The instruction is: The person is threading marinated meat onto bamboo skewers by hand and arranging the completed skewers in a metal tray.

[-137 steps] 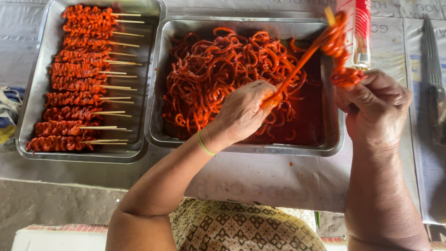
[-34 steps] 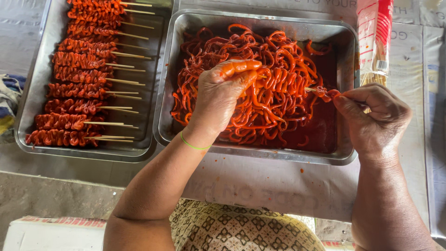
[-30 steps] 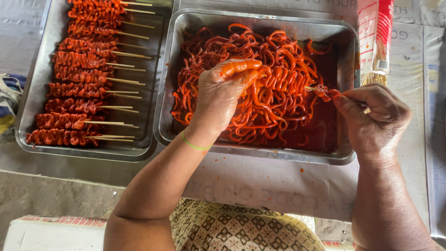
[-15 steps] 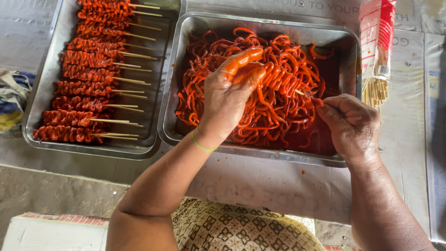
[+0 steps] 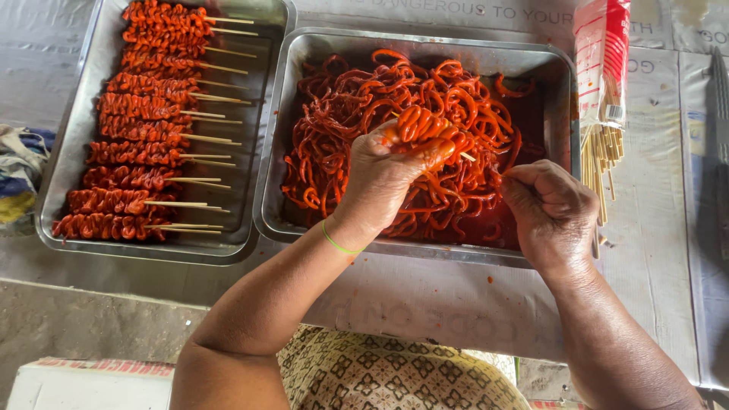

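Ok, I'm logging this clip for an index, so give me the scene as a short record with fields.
left hand: grips folded red strips on a skewer
right hand: pinches the wooden skewer by its end
right tray: loose red strips in sauce
left tray: rows of finished skewers
far right: packet of bare sticks
surface: grey printed sheet

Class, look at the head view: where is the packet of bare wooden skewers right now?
The packet of bare skewers stands at the upper right, just outside the right rim of the metal tray of red strips, above the right hand.
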